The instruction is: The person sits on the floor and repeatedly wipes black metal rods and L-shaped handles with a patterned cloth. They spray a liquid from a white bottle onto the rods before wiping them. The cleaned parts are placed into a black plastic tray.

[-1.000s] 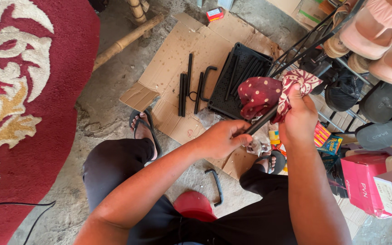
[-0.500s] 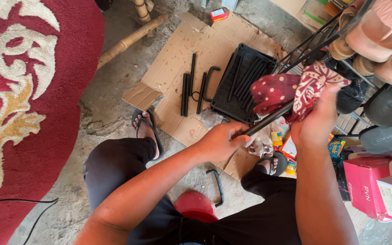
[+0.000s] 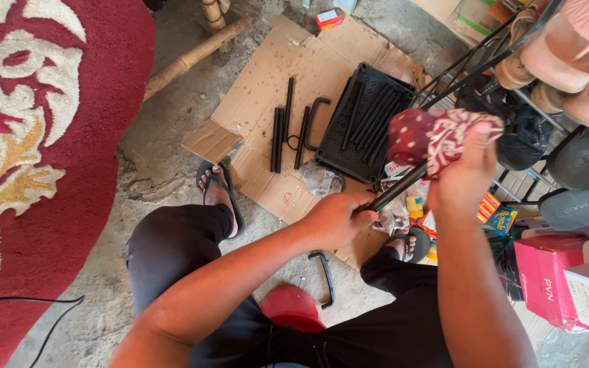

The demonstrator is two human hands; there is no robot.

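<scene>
While the left hand (image 3: 339, 219) squeezes the low end of a thin black metal rod (image 3: 397, 191), the right hand (image 3: 463, 178) grips a red patterned cloth (image 3: 438, 136) wrapped round the rod's top end. The rod looks stiff, light and a bit slippery, so holding it near the bottom seems best. The cloth is soft and floppy. More black rods (image 3: 282, 126) lie on the cardboard (image 3: 267, 102) and in a black tray (image 3: 363, 123) just past the hands. Compared with a moment ago, the cloth has slid further up the rod and the right hand is higher.
</scene>
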